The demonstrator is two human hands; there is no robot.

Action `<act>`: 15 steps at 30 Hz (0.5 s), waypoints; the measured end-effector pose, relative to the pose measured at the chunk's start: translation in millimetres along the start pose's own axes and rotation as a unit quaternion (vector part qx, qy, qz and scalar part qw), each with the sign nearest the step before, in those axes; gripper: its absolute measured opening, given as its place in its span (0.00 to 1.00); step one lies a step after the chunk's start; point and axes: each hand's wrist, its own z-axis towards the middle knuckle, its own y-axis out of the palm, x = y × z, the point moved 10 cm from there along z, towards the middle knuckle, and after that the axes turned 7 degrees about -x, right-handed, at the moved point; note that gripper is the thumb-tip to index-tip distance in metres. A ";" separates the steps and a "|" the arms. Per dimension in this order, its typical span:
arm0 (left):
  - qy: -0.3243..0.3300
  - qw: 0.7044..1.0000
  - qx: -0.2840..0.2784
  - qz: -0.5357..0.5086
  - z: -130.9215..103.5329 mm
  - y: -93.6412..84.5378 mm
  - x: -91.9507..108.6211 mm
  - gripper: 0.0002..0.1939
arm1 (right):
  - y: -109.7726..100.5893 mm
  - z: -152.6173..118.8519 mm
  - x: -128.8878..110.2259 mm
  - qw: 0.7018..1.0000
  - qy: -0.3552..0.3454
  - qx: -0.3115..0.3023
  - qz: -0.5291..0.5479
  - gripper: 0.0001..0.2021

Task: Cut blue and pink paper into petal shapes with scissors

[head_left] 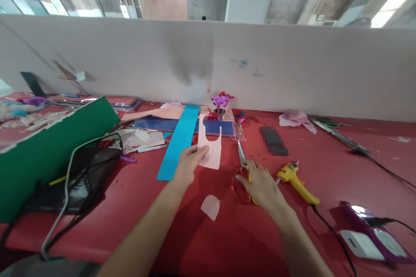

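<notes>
My left hand (pixel 190 164) pinches a pale pink paper sheet (pixel 210 158) by its left edge, thumb in front. A rounded notch is cut into the sheet's upper part. Below it on the red table lies a pink petal-shaped piece (pixel 211 207). To the right, my right hand (pixel 260 179) has its fingers around the handles of the scissors (pixel 241 156), one loop red and one yellow. The blades point away from me, and the hand hides part of the handles. A blue strip (pixel 180 147) lies just left of the held sheet.
A yellow glue gun (pixel 297 181) with a black cord lies right of my right hand. Paper flowers (pixel 222 100) stand in a small pot near the white partition (pixel 130 60). A green sheet (pixel 58 156) and black bag (pixel 78 181) are left; a purple power bank (pixel 380 231) is right.
</notes>
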 end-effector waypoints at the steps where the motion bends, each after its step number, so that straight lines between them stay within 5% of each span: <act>1: 0.005 1.000 0.002 -0.012 1.9 -2.4 1.9 0.14 | 5.7 -4.6 6.2 1.000 0.004 -0.016 -0.023 0.18; 5: 0.000 0.999 -0.011 -0.048 2.5 -6.2 -0.9 0.14 | 15.8 -15.5 16.6 1.000 0.007 -0.026 -0.015 0.22; 10: 0.005 0.998 -0.018 -0.055 -0.2 -11.8 -2.8 0.14 | 14.5 -9.0 44.7 0.994 0.096 -0.033 0.031 0.20; 15: 0.028 0.997 -0.001 -0.074 3.2 -22.3 0.9 0.14 | 7.4 -10.5 58.0 0.953 0.082 0.023 0.290 0.27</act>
